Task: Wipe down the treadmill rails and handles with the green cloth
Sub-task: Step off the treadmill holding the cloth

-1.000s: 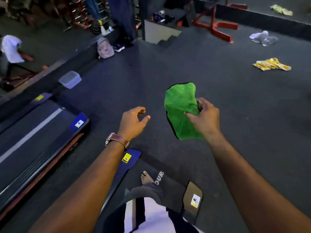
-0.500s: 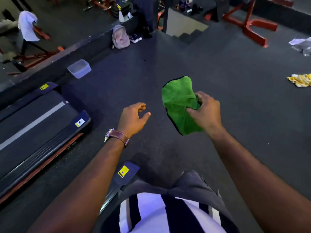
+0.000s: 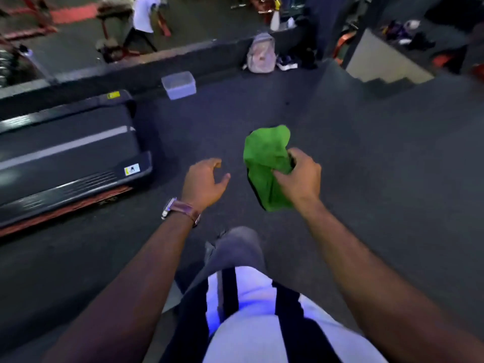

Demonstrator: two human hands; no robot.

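My right hand grips a crumpled green cloth, held in the air over the dark gym floor. My left hand, with a brown-strapped watch at the wrist, hovers just left of the cloth with fingers loosely curled and nothing in it. The rear end of a dark treadmill lies at the left, its side rail running along the near edge above a red base strip. No handles or console are in view.
A clear plastic tub sits by the low dark wall beyond the treadmill. A pale backpack and shoes lean against that wall. Steps drop away at the upper right. A person in a white shirt moves in the background.
The view has swung left: the treadmill end now sits nearer the centre, and the yellow cloth on the floor has left the frame. Both hands keep their pose, cloth still held.
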